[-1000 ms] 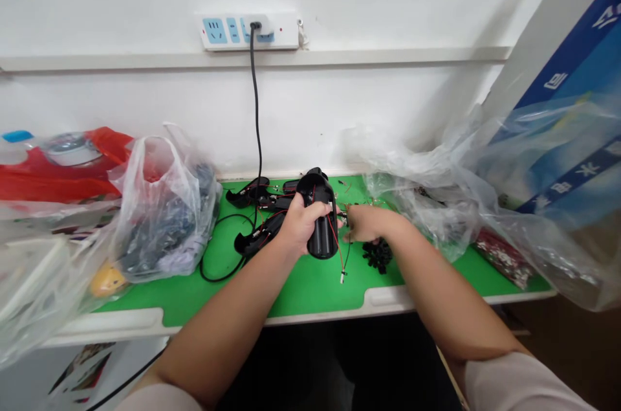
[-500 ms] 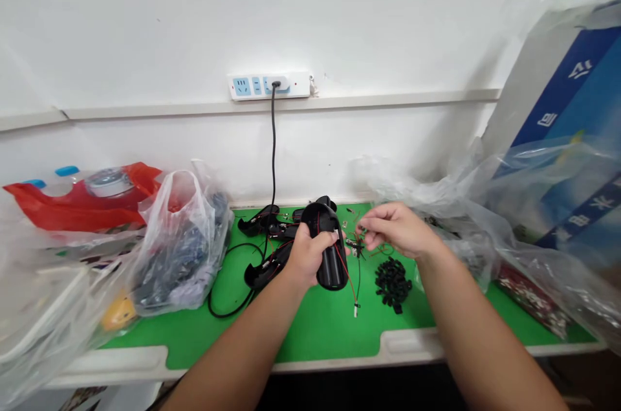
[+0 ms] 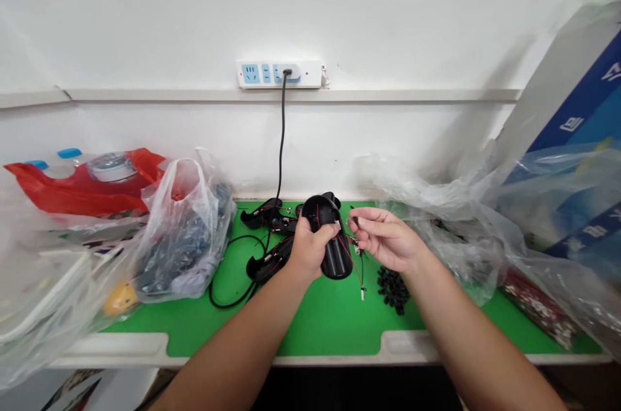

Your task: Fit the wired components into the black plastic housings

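My left hand [image 3: 313, 244] grips a black plastic housing [image 3: 338, 260], hollow and rounded at its upper end. A thin red wire [image 3: 352, 262] runs out of the housing to a small white connector [image 3: 362, 294]. Just right of the housing, my right hand [image 3: 383, 236] pinches a tiny dark part [image 3: 355, 221] between thumb and fingertips; its kind is too small to make out. Further black housings [image 3: 262, 213] with wires lie behind and left of my left hand. Below my right hand sits a heap of small black pieces [image 3: 394, 291].
A power strip [image 3: 280, 74] on the wall has a black cord [image 3: 281, 145] running down to the green table [image 3: 330, 333]. Plastic bags [image 3: 182, 243] crowd the left side. Clear plastic wrap [image 3: 446, 230] and a tall blue-and-white box [image 3: 567, 133] stand at the right.
My right hand has moved left, closer to the housing, with its fingers pinched. My left hand keeps its hold on the housing. The camera view has shifted slightly.
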A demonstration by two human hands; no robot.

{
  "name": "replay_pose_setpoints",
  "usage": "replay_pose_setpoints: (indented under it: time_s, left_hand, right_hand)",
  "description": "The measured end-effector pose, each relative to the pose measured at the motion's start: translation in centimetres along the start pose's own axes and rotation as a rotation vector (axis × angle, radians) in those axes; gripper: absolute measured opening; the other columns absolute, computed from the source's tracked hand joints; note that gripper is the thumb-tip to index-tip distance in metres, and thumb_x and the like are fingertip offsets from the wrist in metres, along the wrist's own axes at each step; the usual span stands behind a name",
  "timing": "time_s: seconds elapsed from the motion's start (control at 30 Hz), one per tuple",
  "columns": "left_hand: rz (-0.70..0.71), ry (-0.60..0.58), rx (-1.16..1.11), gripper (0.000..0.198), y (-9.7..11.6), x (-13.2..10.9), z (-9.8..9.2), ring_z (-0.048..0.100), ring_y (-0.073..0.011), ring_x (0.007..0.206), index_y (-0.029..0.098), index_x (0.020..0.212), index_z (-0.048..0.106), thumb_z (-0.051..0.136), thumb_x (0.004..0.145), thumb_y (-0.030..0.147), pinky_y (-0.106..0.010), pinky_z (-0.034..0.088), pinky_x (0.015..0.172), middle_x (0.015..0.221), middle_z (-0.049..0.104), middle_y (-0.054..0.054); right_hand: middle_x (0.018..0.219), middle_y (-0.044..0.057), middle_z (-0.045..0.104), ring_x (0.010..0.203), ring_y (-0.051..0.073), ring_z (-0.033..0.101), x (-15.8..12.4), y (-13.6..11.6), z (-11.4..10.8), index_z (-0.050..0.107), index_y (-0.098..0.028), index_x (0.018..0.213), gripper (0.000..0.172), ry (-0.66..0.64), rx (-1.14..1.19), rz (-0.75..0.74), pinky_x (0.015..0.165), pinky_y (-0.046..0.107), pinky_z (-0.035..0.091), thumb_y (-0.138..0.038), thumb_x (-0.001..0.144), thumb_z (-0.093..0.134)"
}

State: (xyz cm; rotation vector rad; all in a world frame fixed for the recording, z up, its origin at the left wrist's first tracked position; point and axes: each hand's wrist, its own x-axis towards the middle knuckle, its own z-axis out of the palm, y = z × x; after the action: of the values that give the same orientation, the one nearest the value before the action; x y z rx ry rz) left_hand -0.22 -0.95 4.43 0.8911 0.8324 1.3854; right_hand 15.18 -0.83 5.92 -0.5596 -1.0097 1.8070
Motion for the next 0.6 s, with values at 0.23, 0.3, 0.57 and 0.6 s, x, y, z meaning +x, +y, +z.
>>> replay_pose_setpoints:
  time_s: [0.23,0.3,0.57,0.6]
  left_hand:
    - [0.010,-0.017,-0.031,0.049,-0.5,0.2,-0.3,0.057,-0.0110,0.057,0.021,0.103,0.050,0.072,0.059,0.020,-0.027,0.051,0.058,0.074,0.059,0.003]
    - [0.033,-0.047,-0.027,0.052,-0.6,0.1,-0.3,0.058,-0.0113,0.062,0.021,0.108,0.050,0.072,0.060,0.019,-0.027,0.051,0.062,0.077,0.059,0.002]
    - [0.034,-0.107,0.013,0.059,-0.9,-0.1,-0.1,0.056,-0.0106,0.060,0.025,0.116,0.047,0.071,0.063,0.019,-0.027,0.052,0.060,0.083,0.060,0.001]
    - [0.022,-0.125,0.011,0.060,-1.0,-0.1,-0.1,0.057,-0.0110,0.059,0.026,0.117,0.046,0.071,0.063,0.019,-0.028,0.052,0.059,0.083,0.060,0.001]
  right_hand:
    - [0.086,0.006,0.071,0.073,0.014,0.069,-0.3,-0.4,-0.1,0.068,-0.014,0.090,0.024,0.111,-0.102,-0.022,0.068,0.021,0.058,-0.016,0.067,0.074]
    - [0.082,0.004,0.071,0.072,0.013,0.069,-0.3,-0.1,-0.3,0.068,-0.015,0.086,0.021,0.136,-0.081,-0.021,0.067,0.019,0.058,-0.017,0.066,0.074]
    - [0.055,-0.002,0.064,0.046,0.005,0.059,-0.2,1.6,-0.5,0.067,-0.015,0.084,0.023,0.189,-0.049,-0.003,0.044,0.010,0.049,-0.022,0.065,0.077]
    - [0.053,-0.003,0.063,0.044,0.004,0.057,-0.2,1.6,-0.5,0.067,-0.015,0.083,0.022,0.192,-0.050,0.006,0.042,0.009,0.047,-0.022,0.064,0.077]
